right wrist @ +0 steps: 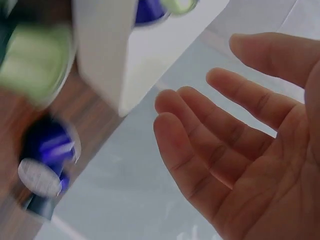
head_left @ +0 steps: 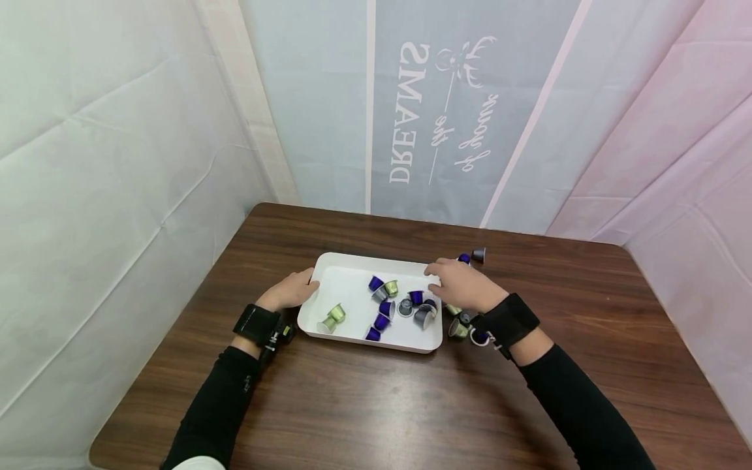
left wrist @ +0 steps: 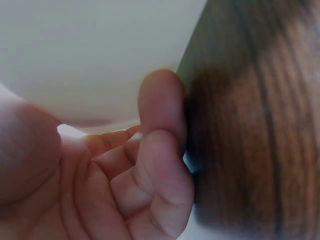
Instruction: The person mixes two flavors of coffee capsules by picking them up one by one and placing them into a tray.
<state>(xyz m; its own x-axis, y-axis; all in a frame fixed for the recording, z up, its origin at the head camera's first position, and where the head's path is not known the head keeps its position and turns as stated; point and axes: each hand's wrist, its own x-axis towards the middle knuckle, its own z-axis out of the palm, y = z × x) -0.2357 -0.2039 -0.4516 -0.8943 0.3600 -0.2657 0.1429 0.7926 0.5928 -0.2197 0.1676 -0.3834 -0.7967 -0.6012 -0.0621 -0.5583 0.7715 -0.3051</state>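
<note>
A white rectangular tray (head_left: 346, 277) lies on the table with several coffee capsules in it. Two green capsules (head_left: 337, 313) sit at its left; purple capsules (head_left: 382, 322) and grey capsules (head_left: 423, 317) are scattered over the middle and right. My left hand (head_left: 292, 289) holds the tray's left end, its fingers (left wrist: 162, 102) curled at the rim in the left wrist view. Over the tray's right end hovers my right hand (head_left: 467, 284), its fingers (right wrist: 182, 160) spread and slightly bent with nothing between them.
Beside the tray's right end, more capsules lie on the brown wooden table (head_left: 376, 398), among them a green capsule (head_left: 457, 328) and a dark grey capsule (head_left: 478, 254), partly under the right hand and wrist. Pale cloth (head_left: 329, 130) hangs behind the table.
</note>
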